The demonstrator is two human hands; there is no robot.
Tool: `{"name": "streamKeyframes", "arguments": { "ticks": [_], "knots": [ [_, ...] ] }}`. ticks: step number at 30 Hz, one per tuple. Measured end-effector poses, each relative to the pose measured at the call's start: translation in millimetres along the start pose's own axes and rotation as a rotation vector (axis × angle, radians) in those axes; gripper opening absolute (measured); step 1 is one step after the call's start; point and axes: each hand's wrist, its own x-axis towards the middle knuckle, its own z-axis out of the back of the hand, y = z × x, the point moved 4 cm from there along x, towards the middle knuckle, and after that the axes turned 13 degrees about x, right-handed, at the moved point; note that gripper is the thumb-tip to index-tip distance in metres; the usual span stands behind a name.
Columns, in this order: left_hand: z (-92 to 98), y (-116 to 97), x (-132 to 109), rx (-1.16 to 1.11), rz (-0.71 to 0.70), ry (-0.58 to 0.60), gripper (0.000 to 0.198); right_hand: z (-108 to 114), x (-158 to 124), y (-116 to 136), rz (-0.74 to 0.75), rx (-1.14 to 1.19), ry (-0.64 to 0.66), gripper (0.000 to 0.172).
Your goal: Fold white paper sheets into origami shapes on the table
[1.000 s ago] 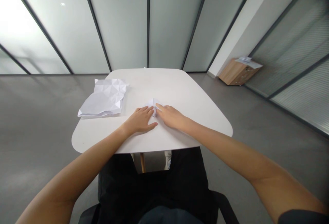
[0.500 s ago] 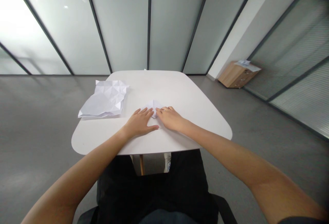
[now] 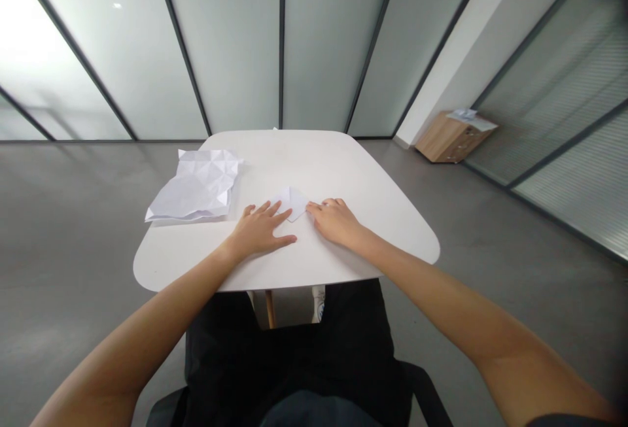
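Right hand (image 3: 335, 223) has slid outward, away from the folded paper (image 3: 293, 203), so the paper's whole diamond shape now shows between the hands. Both hands lie flat and open, palms down on the desk (image 3: 314, 165), holding nothing. The right fingertips (image 3: 311, 206) rest at the paper's right corner, the closer contact of the two. The left hand (image 3: 260, 232) lies with its fingers spread, their tips (image 3: 279, 212) just beside the paper's lower left edge. The paper sits near the middle of the desk, its longer axis running roughly left to right, though its folds are too small to make out. On the desk's left side lies a large creased sheet of paper (image 3: 193, 185), covered in faceted fold marks. Beyond the desk's right side, a wooden drawer cabinet (image 3: 449, 142) stands on the grey floor (image 3: 73, 250), with loose papers (image 3: 465, 115) on top. Frosted glass partitions (image 3: 230, 41) rise behind the desk. No brand, label or writing can be read.
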Motion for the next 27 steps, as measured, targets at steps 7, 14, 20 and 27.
{"name": "streamKeyframes", "arguments": {
  "ticks": [7, 14, 20, 27],
  "knots": [
    [-3.5, 0, 1, -0.010, 0.009, -0.024, 0.085, -6, 1, -2, 0.010, 0.029, 0.000, 0.052],
    [-8.8, 2, -3, -0.034, -0.026, 0.015, 0.088, -14, -1, -8, 0.061, 0.054, 0.067, 0.058],
    [-3.8, 7, -8, -0.039, -0.122, 0.074, 0.077, -17, 0, -11, 0.059, 0.107, 0.128, 0.059],
    [-2.3, 7, -8, -0.055, -0.115, 0.067, 0.080, -15, 2, -9, 0.027, 0.153, 0.176, 0.062]
  ]
}}
